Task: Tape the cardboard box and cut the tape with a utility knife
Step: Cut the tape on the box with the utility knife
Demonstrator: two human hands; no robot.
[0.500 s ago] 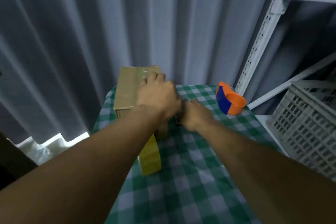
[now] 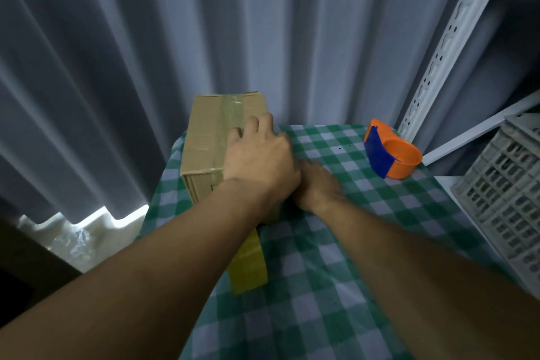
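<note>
Two bare arms reach in from the bottom edge, and both are cut off there. One desk [image 2: 321, 286] holds everything, and a green and white check cloth covers it. Nearer than the cardboard box [image 2: 201, 137], just below its front face, one yellow-brown tape roll [image 2: 248, 269] stands on its edge. The left arm crosses over the roll and hides its top, so I cannot tell if tape runs from it up to the box.

The right grip [image 2: 317, 187] lies low by the near right corner of the box. Its fingers are hidden under the left grip, so I cannot tell if it is clenched, loose or holding something.

The left grip [image 2: 260, 161] rests on top of the box, over its near right part. It is released: the fingers lie spread and mostly straight, pressing on the lid and grasping nothing.

There is one box, and it sits on the back left part of the desk. One shiny strip of tape [image 2: 232, 114] runs along its top and down its front face.

Right of the box, well apart, sits one orange and blue plastic thing [image 2: 391, 155]. Farther right of the box, one grey crate [image 2: 508, 190] is cut off by the edge. One white shelf post [image 2: 438, 61] with holes rises behind and right of the box. Behind the box hangs one grey curtain [image 2: 131, 38].
</note>
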